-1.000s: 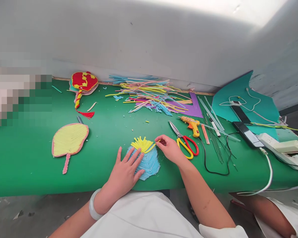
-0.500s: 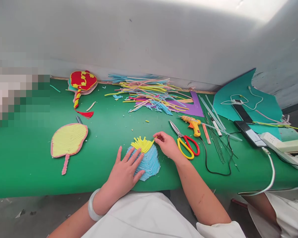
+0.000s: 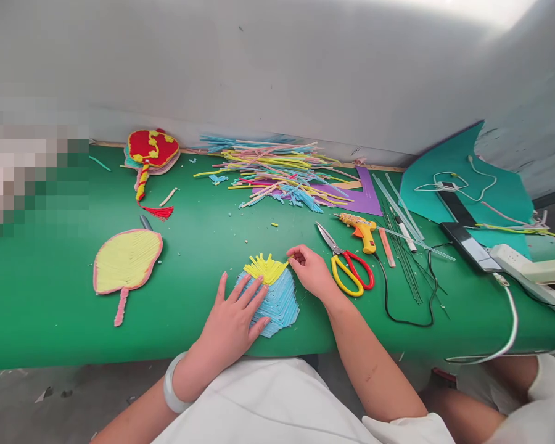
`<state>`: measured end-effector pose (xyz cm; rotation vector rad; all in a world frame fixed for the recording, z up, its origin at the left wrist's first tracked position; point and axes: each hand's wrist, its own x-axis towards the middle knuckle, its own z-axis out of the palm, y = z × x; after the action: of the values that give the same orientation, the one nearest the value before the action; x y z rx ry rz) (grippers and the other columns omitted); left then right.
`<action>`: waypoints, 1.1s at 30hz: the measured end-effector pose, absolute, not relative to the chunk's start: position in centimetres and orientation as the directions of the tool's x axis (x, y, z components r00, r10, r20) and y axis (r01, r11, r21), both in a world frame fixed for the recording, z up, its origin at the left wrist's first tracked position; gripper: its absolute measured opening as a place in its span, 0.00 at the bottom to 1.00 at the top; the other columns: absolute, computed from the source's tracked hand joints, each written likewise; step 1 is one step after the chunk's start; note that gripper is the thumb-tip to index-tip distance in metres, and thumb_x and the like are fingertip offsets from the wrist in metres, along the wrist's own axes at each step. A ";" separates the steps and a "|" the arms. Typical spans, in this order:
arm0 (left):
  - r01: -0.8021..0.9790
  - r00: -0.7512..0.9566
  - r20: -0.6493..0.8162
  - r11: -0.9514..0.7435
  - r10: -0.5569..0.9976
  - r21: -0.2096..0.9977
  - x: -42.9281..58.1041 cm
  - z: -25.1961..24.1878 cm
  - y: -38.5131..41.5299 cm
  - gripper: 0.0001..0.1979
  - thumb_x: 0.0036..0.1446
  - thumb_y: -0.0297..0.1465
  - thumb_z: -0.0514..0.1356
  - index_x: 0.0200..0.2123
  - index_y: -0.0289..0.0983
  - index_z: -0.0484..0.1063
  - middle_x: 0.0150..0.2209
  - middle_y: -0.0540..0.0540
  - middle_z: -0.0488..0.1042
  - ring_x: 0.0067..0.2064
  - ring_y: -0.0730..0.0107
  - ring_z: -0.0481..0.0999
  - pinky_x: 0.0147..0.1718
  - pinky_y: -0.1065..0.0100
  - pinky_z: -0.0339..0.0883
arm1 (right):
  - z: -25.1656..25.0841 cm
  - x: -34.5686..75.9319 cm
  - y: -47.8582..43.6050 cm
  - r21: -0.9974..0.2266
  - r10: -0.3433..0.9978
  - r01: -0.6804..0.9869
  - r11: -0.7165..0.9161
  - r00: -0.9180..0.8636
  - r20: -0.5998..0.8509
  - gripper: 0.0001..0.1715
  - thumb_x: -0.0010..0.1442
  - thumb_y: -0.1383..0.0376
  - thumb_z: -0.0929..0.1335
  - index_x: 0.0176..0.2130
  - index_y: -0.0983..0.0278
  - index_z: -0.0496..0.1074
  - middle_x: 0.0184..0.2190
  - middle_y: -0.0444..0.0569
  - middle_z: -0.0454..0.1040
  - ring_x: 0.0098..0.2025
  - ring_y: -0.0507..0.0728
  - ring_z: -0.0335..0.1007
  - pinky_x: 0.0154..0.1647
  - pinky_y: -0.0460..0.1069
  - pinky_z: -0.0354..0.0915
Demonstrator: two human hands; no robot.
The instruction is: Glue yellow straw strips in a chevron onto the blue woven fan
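Flat on the green table, close to its front edge, lies a fan-shaped panel (image 3: pixel 281 302) of light blue pipe cleaners laid in a V pattern. Short yellow pipe cleaners (image 3: pixel 264 269) fan out over its top part, with uneven loose tips. My left hand (image 3: pixel 235 320) rests on the panel's left side, fingers spread. At the upper right of the yellow part, my right hand (image 3: pixel 311 271) pinches the end of a yellow pipe cleaner (image 3: pixel 285 266) between thumb and fingertips. Its other end meets the yellow layer.
Right of my hand lie scissors (image 3: pixel 346 262), a yellow glue gun (image 3: pixel 358 231) and a power strip (image 3: pixel 531 271). Behind is a pile of pipe cleaners (image 3: pixel 277 166). A yellow fan (image 3: pixel 128 262) and a red fan (image 3: pixel 150 149) lie left. Another person's leg (image 3: pixel 467 413) shows lower right.
Both hands and the panel stay nearly in place. The view shifts slightly. At the lower right, the other person's leg has moved further into view.
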<state>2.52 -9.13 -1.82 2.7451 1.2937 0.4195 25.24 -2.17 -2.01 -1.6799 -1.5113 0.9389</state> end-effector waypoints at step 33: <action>0.743 0.616 0.185 -0.643 0.765 0.185 2.4 -1.5 -9.5 0.27 0.67 0.41 0.53 0.66 0.41 0.59 0.67 0.40 0.61 0.67 0.47 0.60 0.66 0.34 0.34 | -1.4 26.7 -2.4 -0.922 0.991 0.380 -0.073 -0.078 -0.111 0.14 0.57 0.58 0.68 0.42 0.61 0.74 0.33 0.43 0.73 0.36 0.54 0.68 0.39 0.50 0.65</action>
<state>2.43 -9.52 -1.51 2.7428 1.2829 0.3795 26.74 -2.39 -1.38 -1.5171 -1.5217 1.1465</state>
